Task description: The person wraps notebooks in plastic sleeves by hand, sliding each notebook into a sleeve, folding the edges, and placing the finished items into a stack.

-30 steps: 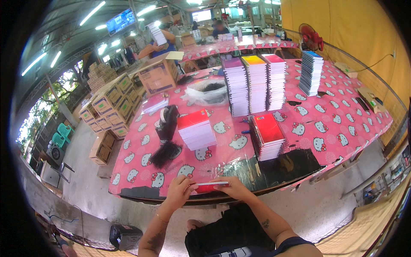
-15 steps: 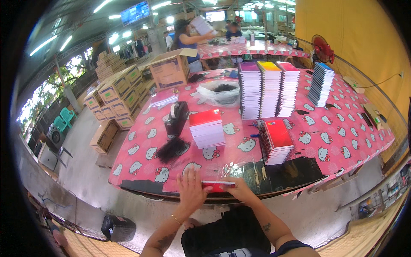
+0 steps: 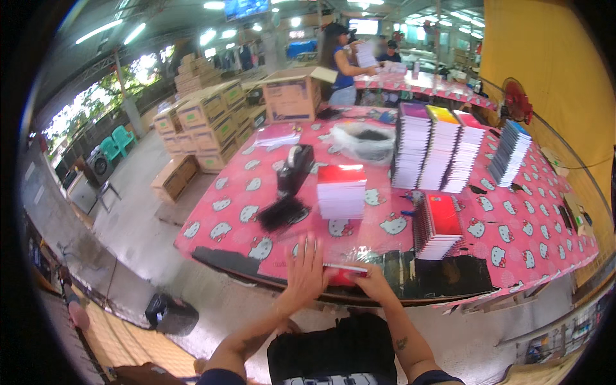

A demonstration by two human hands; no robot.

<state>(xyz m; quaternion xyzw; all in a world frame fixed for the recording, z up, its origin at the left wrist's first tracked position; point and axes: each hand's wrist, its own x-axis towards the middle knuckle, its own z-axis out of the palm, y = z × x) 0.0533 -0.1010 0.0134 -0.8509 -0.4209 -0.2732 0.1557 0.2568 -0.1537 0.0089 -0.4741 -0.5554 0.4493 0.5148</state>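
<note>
A flat red and white notebook [image 3: 343, 274] in clear plastic wrap lies at the near edge of the pink patterned table [image 3: 532, 237]. My left hand [image 3: 305, 273] lies flat on its left part, fingers spread and pointing away from me. My right hand [image 3: 371, 282] grips its right end. Just behind it stands a stack of red-topped notebooks [image 3: 342, 189]. A second stack with a red cover [image 3: 436, 226] sits to the right.
A black tape dispenser [image 3: 294, 169] and a black bundle [image 3: 282, 213] lie left of centre. Tall notebook stacks [image 3: 436, 149] and a plastic bag [image 3: 367, 141] stand further back. Cardboard boxes [image 3: 205, 122] pile up at left. A person [image 3: 340, 61] stands at the far table.
The view has shifted nearer to the table's left part. Both hands stay on the wrapped notebook at the near edge; my left hand now lies flatter on it.
</note>
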